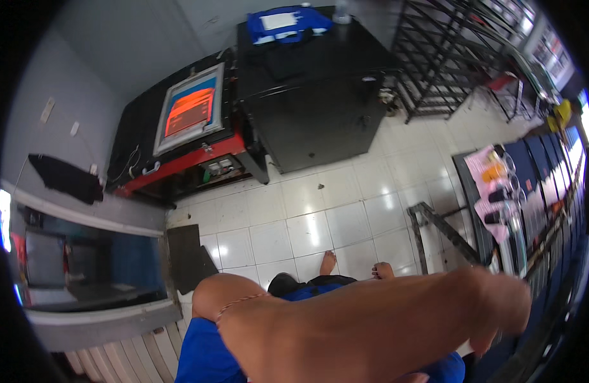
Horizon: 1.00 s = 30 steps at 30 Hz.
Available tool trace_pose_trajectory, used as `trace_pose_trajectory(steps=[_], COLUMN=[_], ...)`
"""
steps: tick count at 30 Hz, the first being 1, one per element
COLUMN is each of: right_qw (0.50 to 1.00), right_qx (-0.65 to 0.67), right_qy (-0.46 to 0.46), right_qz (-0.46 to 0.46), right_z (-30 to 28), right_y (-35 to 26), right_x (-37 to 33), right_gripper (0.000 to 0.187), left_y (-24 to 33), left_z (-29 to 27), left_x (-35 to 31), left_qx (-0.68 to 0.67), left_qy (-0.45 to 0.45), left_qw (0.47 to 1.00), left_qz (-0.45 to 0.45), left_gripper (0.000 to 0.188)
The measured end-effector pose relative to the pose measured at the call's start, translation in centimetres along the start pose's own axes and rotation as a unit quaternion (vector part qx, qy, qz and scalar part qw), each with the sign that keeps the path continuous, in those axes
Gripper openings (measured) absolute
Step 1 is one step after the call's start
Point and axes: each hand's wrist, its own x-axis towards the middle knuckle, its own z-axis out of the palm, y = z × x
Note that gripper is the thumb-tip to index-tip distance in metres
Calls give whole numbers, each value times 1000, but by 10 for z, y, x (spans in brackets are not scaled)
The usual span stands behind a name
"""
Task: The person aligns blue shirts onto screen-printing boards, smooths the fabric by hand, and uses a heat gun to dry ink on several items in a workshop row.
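My left forearm (364, 319) stretches across the lower part of the view toward the right, with a thin braided string band (243, 300) around it. At its far end my left hand (498, 303) is smeared by motion, its fingers curled under or hidden. It is nearest to a dark table (463, 182) with pink paper (476, 163) and small orange and dark items. Whether it touches anything there I cannot tell. Blue clothing (205, 348) shows beneath the arm. My right hand cannot be made out; a sliver of skin sits at the lower edge.
A framed printing screen (191, 108) with an orange and blue panel lies on a red and black bench (186, 165). Beside it a black cabinet (313, 121) bears a folded blue shirt (288, 24). A metal rack (435, 57) stands behind; a metal frame (444, 226) juts toward me.
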Motion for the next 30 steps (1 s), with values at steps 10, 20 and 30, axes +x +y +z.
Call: trace_pose_trajectory(steps=[10, 20, 30], right_qw=[982, 973, 933], right_qx=[-133, -224, -332], right_qy=[-73, -36, -130], right_qz=[-113, 50, -35], right_z=[146, 258, 498], right_y=[-181, -210, -326], right_x=[63, 22, 15], right_gripper=[22, 22, 28], left_y=[57, -3, 97], left_z=[-189, -375, -544], left_x=[-9, -351, -491], left_qx=[-90, 153, 373], left_qy=[196, 496, 588], left_qw=[974, 757, 627], left_qz=[67, -398, -350], left_gripper=[31, 20, 16])
